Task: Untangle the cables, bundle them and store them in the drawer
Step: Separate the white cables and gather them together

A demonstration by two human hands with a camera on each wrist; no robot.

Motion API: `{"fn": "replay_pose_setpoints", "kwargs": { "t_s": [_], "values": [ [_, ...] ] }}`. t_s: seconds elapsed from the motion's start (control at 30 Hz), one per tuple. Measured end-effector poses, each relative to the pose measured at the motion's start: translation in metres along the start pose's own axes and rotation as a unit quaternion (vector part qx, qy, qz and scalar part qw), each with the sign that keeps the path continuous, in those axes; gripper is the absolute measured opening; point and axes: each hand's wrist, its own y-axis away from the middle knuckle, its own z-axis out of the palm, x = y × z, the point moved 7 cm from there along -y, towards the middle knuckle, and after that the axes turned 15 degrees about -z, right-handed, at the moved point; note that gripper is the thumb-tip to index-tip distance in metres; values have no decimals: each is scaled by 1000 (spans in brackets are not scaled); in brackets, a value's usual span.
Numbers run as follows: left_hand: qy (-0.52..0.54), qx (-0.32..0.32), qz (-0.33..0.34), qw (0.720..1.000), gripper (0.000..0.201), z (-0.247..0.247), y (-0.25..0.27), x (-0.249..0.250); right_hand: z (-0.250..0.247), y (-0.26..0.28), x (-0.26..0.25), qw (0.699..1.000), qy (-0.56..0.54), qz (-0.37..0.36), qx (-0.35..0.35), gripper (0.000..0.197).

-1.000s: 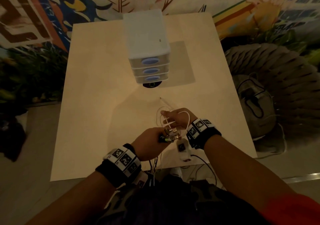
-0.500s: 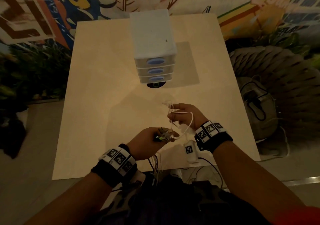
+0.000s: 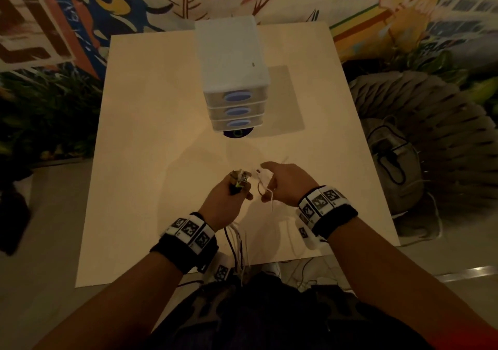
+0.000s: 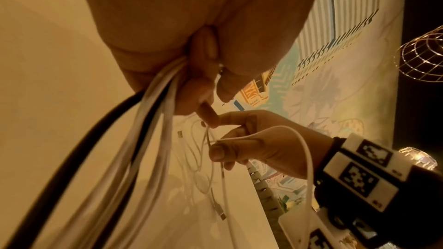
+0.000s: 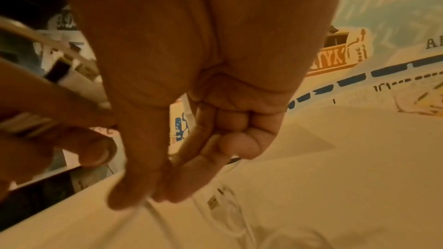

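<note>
My left hand [image 3: 229,201] grips a bundle of white and black cables [image 4: 153,120] in its fist. The plug ends [image 3: 239,179] stick out above the fingers, and the rest of the bundle [image 3: 237,237] hangs off the near table edge. Just to the right, my right hand [image 3: 283,182] pinches a thin white cable [image 4: 304,149] between thumb and forefinger [image 5: 146,186]. That cable loops back over the wrist, and its USB plug [image 5: 212,203] lies on the table. The white drawer unit [image 3: 231,80] stands mid-table beyond the hands, its three blue-handled drawers shut.
The pale table [image 3: 140,161] ends just behind my wrists. A dark round object [image 3: 237,133] sits under the unit's front. On the floor to the right are a grey backpack [image 3: 393,177] and a woven pouf [image 3: 436,123]; dark plants [image 3: 45,117] are at the left.
My left hand has moved forward with the bundle, level with the right hand. The right hand has drawn the thin white cable out to the right, with fewer loops around it.
</note>
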Motion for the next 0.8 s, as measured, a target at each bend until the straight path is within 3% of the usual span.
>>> {"fn": "replay_pose_setpoints", "kwargs": {
  "t_s": [0.13, 0.27, 0.4, 0.53, 0.63, 0.8],
  "values": [
    [-40, -13, -10, 999, 32, 3, -7, 1, -12, 8, -1, 997, -42, -10, 62, 77],
    [-40, -20, -26, 999, 31, 4, -14, 1, -18, 18, 2, 993, -55, -21, 98, 43],
    [-41, -36, -37, 998, 29, 10, -17, 2, -15, 23, -1, 993, -21, -42, 104, 21],
    [-69, -20, 4, 997, 21, 12, -19, 6, -15, 26, -4, 987, 1, -58, 153, 16],
    [-18, 7, -17, 1000, 17, 3, -24, 0, -13, 27, 0, 982, 12, -60, 178, 15],
    [11, 27, -56, 998, 32, -16, -28, -14, -8, 33, 23, 973, -40, -2, 227, 11]
  ]
}}
